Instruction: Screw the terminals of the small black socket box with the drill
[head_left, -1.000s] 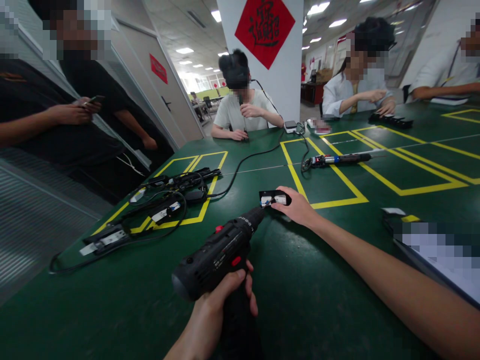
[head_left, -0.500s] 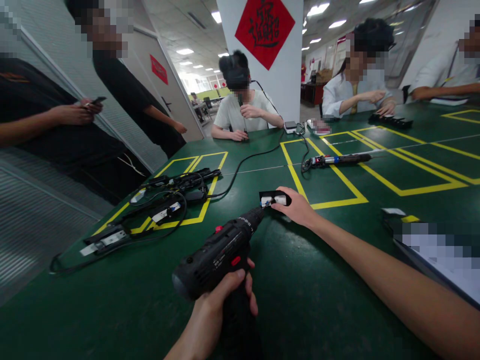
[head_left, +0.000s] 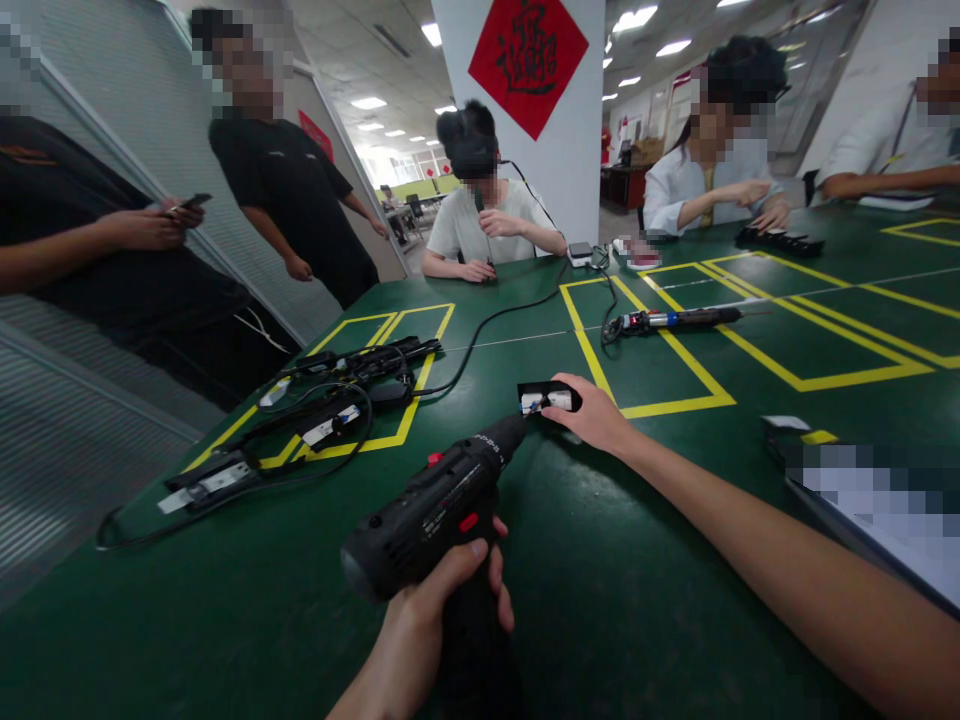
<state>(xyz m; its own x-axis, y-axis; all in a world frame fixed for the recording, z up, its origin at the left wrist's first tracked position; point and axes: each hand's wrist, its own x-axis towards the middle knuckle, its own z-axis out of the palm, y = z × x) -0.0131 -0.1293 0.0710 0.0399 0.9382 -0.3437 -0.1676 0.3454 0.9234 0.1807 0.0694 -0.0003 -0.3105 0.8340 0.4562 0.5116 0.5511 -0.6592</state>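
My left hand [head_left: 442,610] is wrapped round the grip of a black cordless drill [head_left: 431,505] with red buttons. The drill's tip touches a small black block with a white face [head_left: 544,397] that lies on the green table [head_left: 637,600]. My right hand [head_left: 596,410] reaches across from the right and pinches that block, with fingers closed on its right end.
Black power strips and tangled cables [head_left: 322,400] lie in yellow-marked boxes at the left. An electric screwdriver [head_left: 675,318] lies further back. A dark tray [head_left: 862,500] sits at the right. Three people sit at the far edge; two people [head_left: 285,190] stand at the left.
My hands, the drill and the block have stayed put. The person standing at the left has walked to the right, further into view.
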